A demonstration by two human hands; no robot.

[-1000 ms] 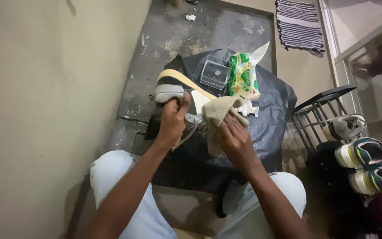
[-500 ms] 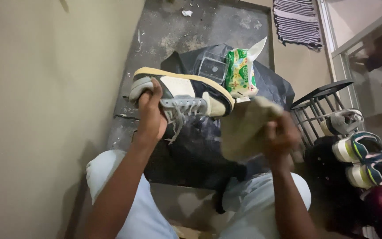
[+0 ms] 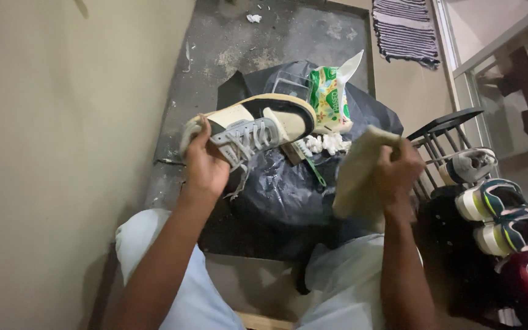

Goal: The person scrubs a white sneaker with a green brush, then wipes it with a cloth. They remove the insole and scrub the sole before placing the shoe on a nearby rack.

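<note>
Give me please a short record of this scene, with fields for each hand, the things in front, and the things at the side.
left hand: holds a cream and black sneaker up by its heel end, laces hanging
right hand: grips a beige cloth, apart from the sneaker
in front: black plastic bag on the floor, with a green and white packet and a small brush
right side: shoe rack with several sneakers
far: striped mat

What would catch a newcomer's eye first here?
The cream and black sneaker, held up by the left hand at centre frame, above a black plastic bag. Right of it, the right hand grips a beige cloth. More sneakers sit on a rack at the right edge.
</note>
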